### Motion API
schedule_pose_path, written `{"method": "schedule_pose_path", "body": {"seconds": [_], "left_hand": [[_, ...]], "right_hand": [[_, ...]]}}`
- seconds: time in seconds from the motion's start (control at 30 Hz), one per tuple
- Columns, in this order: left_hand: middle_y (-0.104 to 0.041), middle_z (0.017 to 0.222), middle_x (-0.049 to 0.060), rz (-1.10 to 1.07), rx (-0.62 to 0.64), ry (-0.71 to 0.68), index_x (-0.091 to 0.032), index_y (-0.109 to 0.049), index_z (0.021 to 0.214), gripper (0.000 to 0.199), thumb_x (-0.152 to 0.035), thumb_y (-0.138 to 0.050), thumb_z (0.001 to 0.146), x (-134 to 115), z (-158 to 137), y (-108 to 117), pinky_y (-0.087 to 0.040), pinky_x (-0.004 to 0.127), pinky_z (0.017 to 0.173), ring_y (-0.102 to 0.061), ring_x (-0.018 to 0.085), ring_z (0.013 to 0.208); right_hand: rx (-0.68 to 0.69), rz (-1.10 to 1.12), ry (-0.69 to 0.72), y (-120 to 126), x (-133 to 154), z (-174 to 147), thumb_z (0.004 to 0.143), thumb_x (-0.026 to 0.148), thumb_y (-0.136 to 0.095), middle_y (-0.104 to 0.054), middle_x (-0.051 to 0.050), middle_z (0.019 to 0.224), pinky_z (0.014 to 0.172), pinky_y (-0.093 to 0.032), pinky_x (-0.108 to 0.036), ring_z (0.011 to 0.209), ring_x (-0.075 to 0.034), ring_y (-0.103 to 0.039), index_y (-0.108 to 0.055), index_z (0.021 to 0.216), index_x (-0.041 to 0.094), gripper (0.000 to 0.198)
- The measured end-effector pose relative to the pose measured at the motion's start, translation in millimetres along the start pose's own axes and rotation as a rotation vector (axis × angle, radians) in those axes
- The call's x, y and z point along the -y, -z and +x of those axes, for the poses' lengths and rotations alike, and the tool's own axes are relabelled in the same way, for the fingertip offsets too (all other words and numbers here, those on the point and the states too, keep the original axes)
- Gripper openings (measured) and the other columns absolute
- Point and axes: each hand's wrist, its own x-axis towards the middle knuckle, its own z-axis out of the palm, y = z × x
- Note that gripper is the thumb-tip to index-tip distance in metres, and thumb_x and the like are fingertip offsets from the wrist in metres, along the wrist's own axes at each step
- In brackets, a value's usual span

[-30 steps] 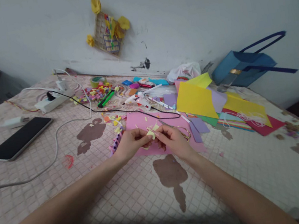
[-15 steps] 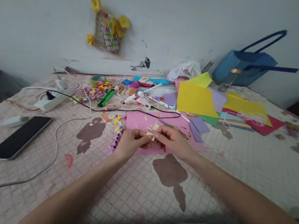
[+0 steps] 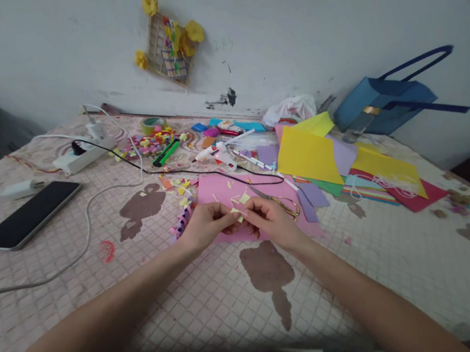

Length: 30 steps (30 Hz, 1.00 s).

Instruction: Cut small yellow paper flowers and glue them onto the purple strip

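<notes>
Between the fingertips of both hands is a small pale yellow paper piece (image 3: 239, 214), partly covered by the fingers. My left hand (image 3: 207, 223) pinches its left side, and my right hand (image 3: 270, 218) pinches the right. Both are over a pink sheet (image 3: 214, 187) lying on the table. Another pale yellow scrap (image 3: 245, 198) rests on that sheet just beyond the fingers. Gold-handled scissors (image 3: 290, 207) lie beside my right hand. A purple and pink beaded-looking strip (image 3: 182, 221) is next to my left hand, partly hidden by it.
A white glue gun (image 3: 217, 152) with a black cord lies behind the sheet. Coloured papers (image 3: 306, 154) are stacked to the right, before a blue bag (image 3: 384, 104). At left are a phone (image 3: 30, 215), a power strip (image 3: 84, 157) and a white cable. Small paper cutouts (image 3: 145, 145) and a green cutter (image 3: 166, 153) sit farther back.
Both hands stay almost in place, still pinching the pale yellow piece, with only a slight shift of the fingers. The surrounding things have not moved.
</notes>
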Motion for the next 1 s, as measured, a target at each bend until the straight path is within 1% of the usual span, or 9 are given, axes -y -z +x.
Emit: {"method": "schedule_pose_path", "body": {"seconds": [0.17, 0.23, 0.33, 0.4, 0.5, 0.6, 0.73, 0.83, 1.0], "left_hand": [[-0.064, 0.062, 0.002, 0.032, 0.094, 0.035, -0.009, -0.062, 0.073, 0.021, -0.028, -0.068, 0.069, 0.3, -0.1, -0.2, -0.048, 0.021, 0.056, -0.058, 0.009, 0.055], [-0.062, 0.058, 0.001, 0.047, 0.136, 0.042, -0.009, -0.062, 0.07, 0.019, -0.026, -0.069, 0.069, 0.5, 0.0, -0.3, -0.047, 0.02, 0.053, -0.057, 0.009, 0.052], [-0.061, 0.054, 0.0, 0.04, 0.148, 0.036, -0.01, -0.06, 0.064, 0.018, -0.025, -0.069, 0.069, 0.0, -0.4, 0.0, -0.046, 0.019, 0.05, -0.056, 0.008, 0.049], [-0.063, 0.057, 0.001, 0.012, 0.157, 0.06, -0.01, -0.06, 0.065, 0.019, -0.027, -0.069, 0.069, -1.0, -0.8, 1.1, -0.047, 0.02, 0.052, -0.057, 0.009, 0.05], [-0.067, 0.068, 0.006, -0.015, 0.202, 0.127, -0.009, -0.063, 0.072, 0.025, -0.034, -0.064, 0.073, -2.6, -0.4, 3.9, -0.05, 0.025, 0.06, -0.061, 0.011, 0.058], [-0.068, 0.071, 0.007, 0.01, 0.163, 0.099, -0.009, -0.062, 0.074, 0.026, -0.035, -0.063, 0.074, -3.9, 1.3, 6.1, -0.05, 0.025, 0.061, -0.061, 0.011, 0.06], [-0.064, 0.062, 0.003, 0.046, 0.08, -0.008, -0.01, -0.057, 0.069, 0.023, -0.031, -0.062, 0.075, -5.6, 2.4, 5.5, -0.047, 0.022, 0.056, -0.057, 0.008, 0.053], [-0.063, 0.06, 0.003, 0.042, 0.066, -0.018, -0.01, -0.055, 0.067, 0.023, -0.031, -0.06, 0.077, -6.0, 1.9, 3.9, -0.046, 0.021, 0.056, -0.056, 0.008, 0.053], [-0.063, 0.062, 0.003, 0.051, 0.082, -0.022, -0.01, -0.056, 0.073, 0.023, -0.032, -0.059, 0.077, -3.4, 2.4, 4.3, -0.047, 0.023, 0.058, -0.058, 0.01, 0.057]], "right_hand": [[-0.041, -0.051, 0.035, 0.2, 0.6, -0.4, 0.082, 0.036, -0.052, -0.045, 0.005, 0.058, 0.042, -0.037, -0.02, 0.045, -0.007, -0.043, -0.049, 0.07, 0.018, 0.021], [-0.026, -0.058, 0.024, -0.2, 0.5, -0.7, 0.082, 0.035, -0.052, -0.045, 0.005, 0.058, 0.042, -0.036, -0.019, 0.045, -0.007, -0.042, -0.049, 0.071, 0.018, 0.021], [-0.001, -0.053, 0.019, -0.8, 0.4, -1.2, 0.082, 0.035, -0.051, -0.045, 0.004, 0.06, 0.042, -0.035, -0.02, 0.047, -0.008, -0.042, -0.049, 0.072, 0.018, 0.02], [0.001, -0.056, 0.031, -0.3, 0.7, -1.0, 0.082, 0.034, -0.051, -0.045, 0.004, 0.06, 0.043, -0.035, -0.02, 0.048, -0.008, -0.042, -0.049, 0.071, 0.018, 0.02], [-0.007, -0.057, 0.041, 2.1, 1.9, 0.2, 0.082, 0.035, -0.052, -0.044, 0.005, 0.058, 0.043, -0.035, -0.02, 0.047, -0.007, -0.042, -0.048, 0.07, 0.018, 0.021], [-0.001, -0.034, 0.017, 4.5, 3.5, 1.3, 0.08, 0.037, -0.054, -0.045, 0.005, 0.057, 0.041, -0.035, -0.019, 0.044, -0.007, -0.042, -0.047, 0.069, 0.018, 0.023], [0.054, 0.026, -0.041, 4.1, 3.8, 1.0, 0.083, 0.043, -0.048, -0.049, 0.004, 0.056, 0.042, -0.039, -0.021, 0.044, -0.008, -0.046, -0.048, 0.071, 0.019, 0.027], [0.121, 0.027, -0.055, 2.0, 1.1, 0.1, 0.081, 0.043, -0.052, -0.05, 0.005, 0.055, 0.043, -0.041, -0.02, 0.044, -0.008, -0.047, -0.049, 0.075, 0.018, 0.025], [0.106, 0.027, -0.051, 0.5, -0.2, 0.4, 0.08, 0.042, -0.055, -0.05, 0.005, 0.051, 0.043, -0.041, -0.02, 0.043, -0.008, -0.049, -0.05, 0.072, 0.018, 0.026]]}}
